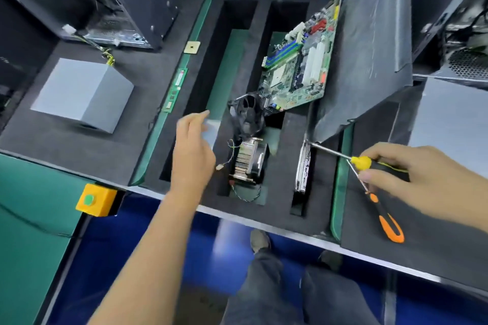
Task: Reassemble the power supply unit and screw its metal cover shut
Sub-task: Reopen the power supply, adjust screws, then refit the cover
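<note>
The grey metal power supply unit (81, 93) stands on the black foam mat at the left, its yellow and black cable running up to a computer case. My left hand (192, 148) hovers over the foam tray in the middle, fingers relaxed and holding nothing. My right hand (412, 177) grips the black handle of a yellow-collared screwdriver (359, 161); its shaft points left toward the hard drive. A second screwdriver with an orange handle (388, 221) lies on the mat under that hand.
The foam tray (280, 192) holds a motherboard (301, 60), a black fan (249, 113), a heatsink cooler (248, 161) and a hard drive (303, 163) on edge. A RAM stick (175, 90) lies left of it. Open computer cases (105, 2) stand at the back corners. A yellow button box (95, 199) sits at the table edge.
</note>
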A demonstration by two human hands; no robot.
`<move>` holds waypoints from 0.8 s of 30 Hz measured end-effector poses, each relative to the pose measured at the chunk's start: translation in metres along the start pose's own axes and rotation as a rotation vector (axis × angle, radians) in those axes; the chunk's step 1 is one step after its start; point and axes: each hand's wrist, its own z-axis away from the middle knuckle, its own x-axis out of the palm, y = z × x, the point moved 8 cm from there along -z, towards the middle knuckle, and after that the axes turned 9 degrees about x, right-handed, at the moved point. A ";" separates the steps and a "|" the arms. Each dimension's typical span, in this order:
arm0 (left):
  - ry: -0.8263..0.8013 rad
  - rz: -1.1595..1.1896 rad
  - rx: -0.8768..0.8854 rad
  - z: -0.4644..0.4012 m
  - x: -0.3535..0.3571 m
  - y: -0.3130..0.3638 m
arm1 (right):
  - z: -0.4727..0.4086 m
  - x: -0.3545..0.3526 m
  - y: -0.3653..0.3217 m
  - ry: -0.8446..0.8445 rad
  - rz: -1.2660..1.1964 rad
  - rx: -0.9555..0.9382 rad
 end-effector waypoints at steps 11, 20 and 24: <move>-1.170 -1.058 0.355 -0.017 0.111 -0.118 | -0.012 0.003 0.003 0.039 -0.073 0.100; -0.993 -0.780 0.450 -0.053 0.107 -0.097 | -0.047 0.052 -0.027 -0.054 -0.079 0.093; -0.886 -0.727 0.456 -0.076 0.070 -0.080 | -0.054 0.057 -0.033 -0.043 -0.091 0.091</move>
